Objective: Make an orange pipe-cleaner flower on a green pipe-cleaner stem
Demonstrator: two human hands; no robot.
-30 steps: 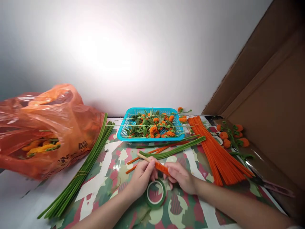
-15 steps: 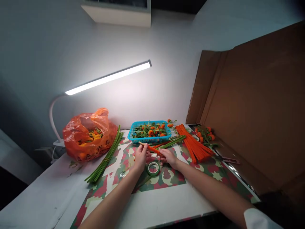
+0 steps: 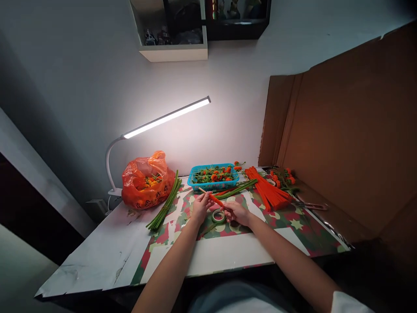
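Observation:
A thin pale wooden stick point(image 3: 202, 190) with orange pipe cleaner point(image 3: 215, 200) wound along it slants between my hands. My left hand point(image 3: 200, 208) pinches it near the bare wooden end, at the upper left. Lower down, the fingers of my right hand point(image 3: 237, 213) are closed on the wrapped end; the fingertips are partly hidden. Just beneath both hands lies a roll of green tape point(image 3: 218, 219) on the patterned sheet. Behind them, green pipe cleaners point(image 3: 243, 188) and some orange ones rest in front of a blue basket point(image 3: 211, 187) of orange flowers.
To the left are a bundle of green pipe cleaners point(image 3: 164, 211) and an orange plastic bag point(image 3: 146, 200) holding yellow-orange flowers. Orange pipe cleaners point(image 3: 270, 193) fan out at right, near scissors point(image 3: 314, 206) and more flowers point(image 3: 275, 178). A lamp point(image 3: 169, 116) shines overhead; cardboard point(image 3: 339, 130) stands at right.
My view has tilted up and drawn back, showing more of the shelves and the table's front edge. Both hands still hold the wrapped stick, with little visible change in grip.

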